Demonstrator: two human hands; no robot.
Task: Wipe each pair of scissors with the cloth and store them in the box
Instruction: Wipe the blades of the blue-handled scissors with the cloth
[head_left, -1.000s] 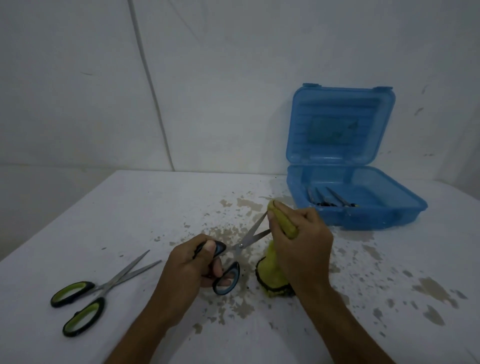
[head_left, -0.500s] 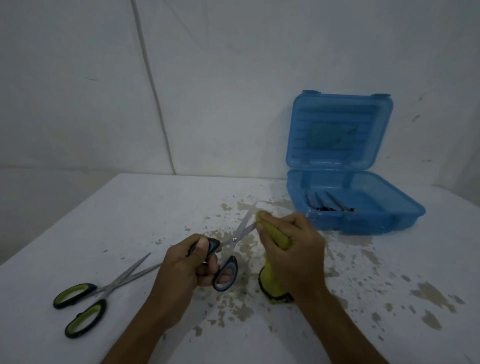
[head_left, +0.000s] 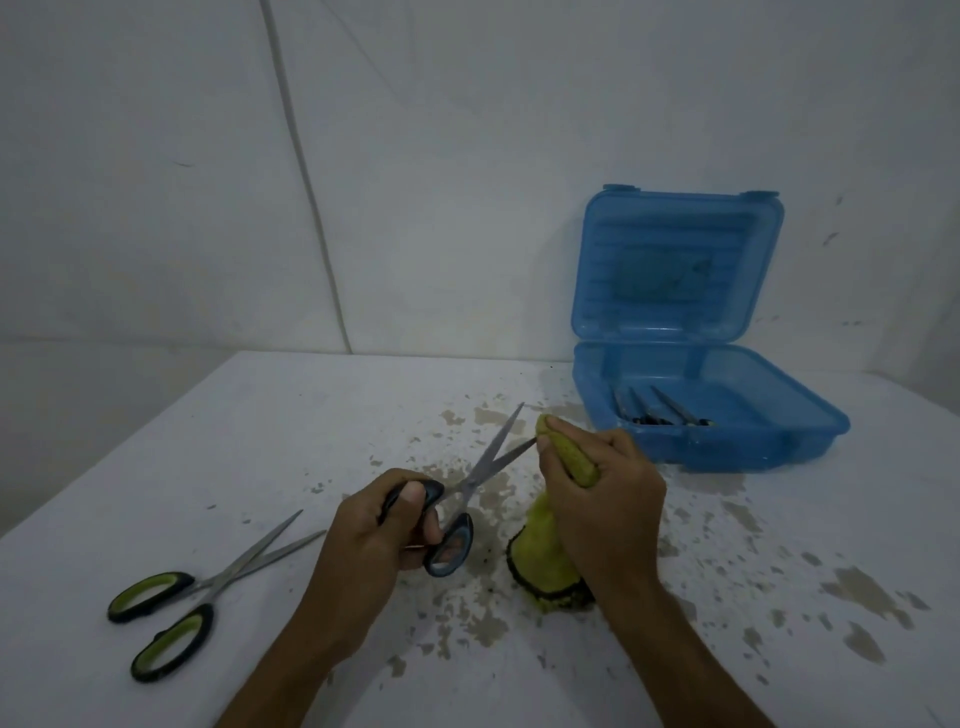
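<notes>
While left hand grips open blue-handled scissors, right hand pinches cloth on 1 blade; wiping underway, 2nd blade probably next.

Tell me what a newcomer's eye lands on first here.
The open translucent blue plastic box at the right rear, metal blades inside. In the middle, the left hand holds open blue-handled scissors while the right hand wipes a blade with a yellow-green cloth. Green-handled scissors lie at left.
</notes>
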